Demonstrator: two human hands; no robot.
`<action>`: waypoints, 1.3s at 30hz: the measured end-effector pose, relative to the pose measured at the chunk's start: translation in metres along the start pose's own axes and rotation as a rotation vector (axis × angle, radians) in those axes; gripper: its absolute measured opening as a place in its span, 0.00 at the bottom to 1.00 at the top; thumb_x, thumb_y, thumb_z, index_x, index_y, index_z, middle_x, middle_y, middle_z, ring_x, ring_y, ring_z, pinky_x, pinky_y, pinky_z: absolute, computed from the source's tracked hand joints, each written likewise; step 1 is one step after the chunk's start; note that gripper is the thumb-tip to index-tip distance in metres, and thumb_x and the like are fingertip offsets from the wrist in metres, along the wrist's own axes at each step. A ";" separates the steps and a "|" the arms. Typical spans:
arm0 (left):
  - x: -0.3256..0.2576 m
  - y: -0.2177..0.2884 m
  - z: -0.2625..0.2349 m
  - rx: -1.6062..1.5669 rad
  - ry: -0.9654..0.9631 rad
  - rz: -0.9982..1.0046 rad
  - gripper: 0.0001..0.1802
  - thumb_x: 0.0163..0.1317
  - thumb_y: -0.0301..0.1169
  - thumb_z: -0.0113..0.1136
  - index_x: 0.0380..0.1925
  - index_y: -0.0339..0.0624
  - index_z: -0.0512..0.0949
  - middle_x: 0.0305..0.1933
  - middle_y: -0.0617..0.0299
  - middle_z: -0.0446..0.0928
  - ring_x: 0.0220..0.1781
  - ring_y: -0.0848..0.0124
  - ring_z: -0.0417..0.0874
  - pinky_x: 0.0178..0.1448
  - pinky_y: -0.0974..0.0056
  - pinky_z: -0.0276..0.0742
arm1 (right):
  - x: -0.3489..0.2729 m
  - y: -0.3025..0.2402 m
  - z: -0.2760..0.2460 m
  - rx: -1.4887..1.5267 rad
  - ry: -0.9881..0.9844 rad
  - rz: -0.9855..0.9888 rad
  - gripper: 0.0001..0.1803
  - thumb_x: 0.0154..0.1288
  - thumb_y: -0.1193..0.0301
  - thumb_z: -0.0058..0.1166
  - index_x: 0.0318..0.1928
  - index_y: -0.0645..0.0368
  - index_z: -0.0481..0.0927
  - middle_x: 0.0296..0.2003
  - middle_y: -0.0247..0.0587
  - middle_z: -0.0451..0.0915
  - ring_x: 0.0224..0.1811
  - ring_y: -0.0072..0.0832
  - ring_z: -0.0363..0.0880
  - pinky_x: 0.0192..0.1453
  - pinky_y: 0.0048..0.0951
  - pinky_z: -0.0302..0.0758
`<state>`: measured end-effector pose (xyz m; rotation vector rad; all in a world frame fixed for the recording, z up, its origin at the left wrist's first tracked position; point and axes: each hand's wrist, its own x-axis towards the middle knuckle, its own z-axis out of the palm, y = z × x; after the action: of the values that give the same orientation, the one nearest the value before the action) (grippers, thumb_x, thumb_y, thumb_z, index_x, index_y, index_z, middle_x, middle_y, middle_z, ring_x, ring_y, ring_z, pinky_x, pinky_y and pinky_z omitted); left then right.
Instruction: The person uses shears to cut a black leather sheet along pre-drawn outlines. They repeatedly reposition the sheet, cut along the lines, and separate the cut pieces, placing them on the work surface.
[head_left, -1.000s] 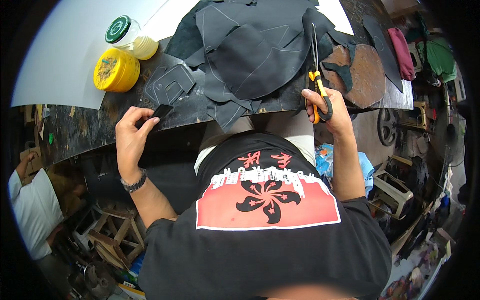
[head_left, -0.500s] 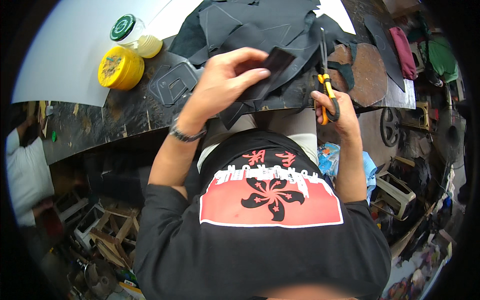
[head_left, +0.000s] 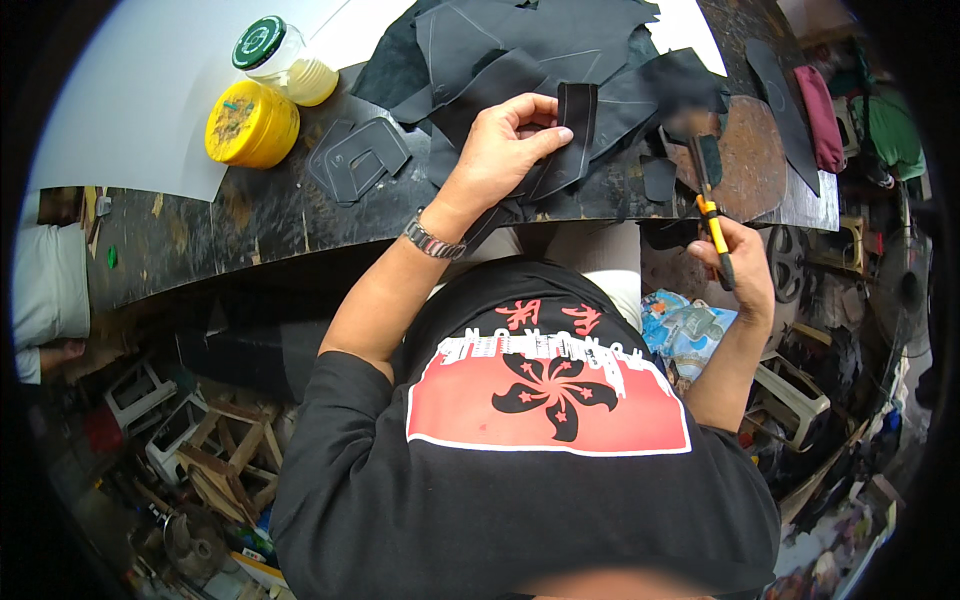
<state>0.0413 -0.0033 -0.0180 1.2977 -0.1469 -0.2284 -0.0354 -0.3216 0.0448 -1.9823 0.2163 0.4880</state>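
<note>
My left hand (head_left: 508, 150) pinches a narrow black leather strip (head_left: 577, 128) between thumb and fingers, upright over the table's near edge. A thin line runs along the strip. To the right, my right hand (head_left: 740, 262) is closed round the yellow-and-black handles of a pair of scissors (head_left: 712, 222), whose blades point away and look nearly together. Beyond both hands lie heaped black leather sheets (head_left: 500, 35) with pale drawn lines. A small black leather scrap (head_left: 658, 179) rests between my hands, at the table edge.
Left of the leather stand a yellow tub (head_left: 262, 135) and a glass jar (head_left: 310, 80) with a green lid. Flat black cut-outs (head_left: 362, 158) lie nearer. A brown board (head_left: 755, 165) sits at the right. Below are stools (head_left: 790, 395); another person's white clothing (head_left: 50, 285) shows far left.
My left hand has moved right and turned the strip more upright. My right hand has drawn right and toward me with the scissors, whose handles have closed. A small scrap now shows on the table.
</note>
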 end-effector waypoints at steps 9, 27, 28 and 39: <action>-0.001 -0.002 -0.001 0.031 -0.054 -0.028 0.18 0.60 0.22 0.65 0.52 0.35 0.78 0.45 0.64 0.81 0.46 0.78 0.79 0.55 0.73 0.76 | 0.044 0.006 -0.042 -0.548 0.546 0.035 0.24 0.48 0.55 0.73 0.28 0.64 0.78 0.19 0.31 0.73 0.21 0.18 0.67 0.27 0.25 0.64; -0.011 0.000 0.023 -0.126 -0.023 -0.018 0.27 0.58 0.18 0.64 0.58 0.32 0.70 0.46 0.58 0.80 0.45 0.77 0.82 0.52 0.72 0.80 | 0.052 -0.045 0.063 0.227 0.120 -0.506 0.18 0.59 0.71 0.67 0.50 0.60 0.81 0.40 0.33 0.79 0.40 0.18 0.77 0.45 0.20 0.75; -0.013 0.001 0.025 -0.103 -0.035 -0.011 0.26 0.58 0.19 0.65 0.57 0.32 0.71 0.44 0.59 0.80 0.44 0.77 0.82 0.50 0.73 0.80 | 0.055 -0.051 0.074 0.254 0.115 -0.465 0.19 0.60 0.73 0.65 0.52 0.60 0.80 0.41 0.33 0.80 0.43 0.18 0.77 0.48 0.20 0.74; -0.013 0.035 0.002 0.174 -0.156 0.018 0.18 0.58 0.20 0.64 0.51 0.38 0.78 0.38 0.65 0.81 0.43 0.79 0.80 0.52 0.73 0.76 | 0.067 -0.063 0.084 0.136 -0.307 -0.396 0.11 0.59 0.79 0.62 0.43 0.65 0.81 0.34 0.28 0.79 0.37 0.13 0.75 0.42 0.17 0.74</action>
<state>0.0309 0.0067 0.0170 1.4506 -0.3170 -0.3068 0.0272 -0.2141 0.0352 -1.7330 -0.3216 0.4952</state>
